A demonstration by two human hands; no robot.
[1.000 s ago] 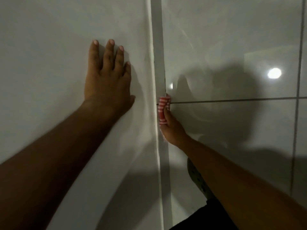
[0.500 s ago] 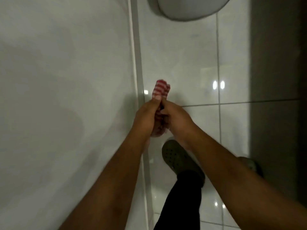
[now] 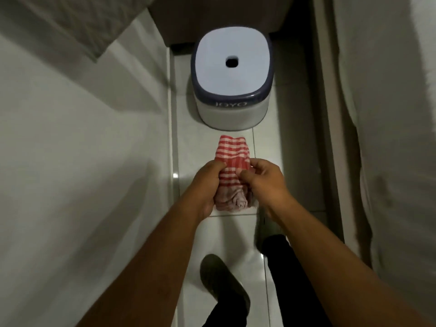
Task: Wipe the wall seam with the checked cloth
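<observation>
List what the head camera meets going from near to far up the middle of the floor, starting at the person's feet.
Dark shoe → left hand and right hand, side by side, both gripping the red checked cloth → white stool with a hole in its top → dark base at the far wall.

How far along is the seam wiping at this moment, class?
Done: nothing here shows a cleaned seam. In hand: both the left hand and the right hand grip the bunched red-and-white checked cloth in mid-air over the glossy pale tiled floor, off the white wall panel. Left: bring the cloth to the seam and wipe.
</observation>
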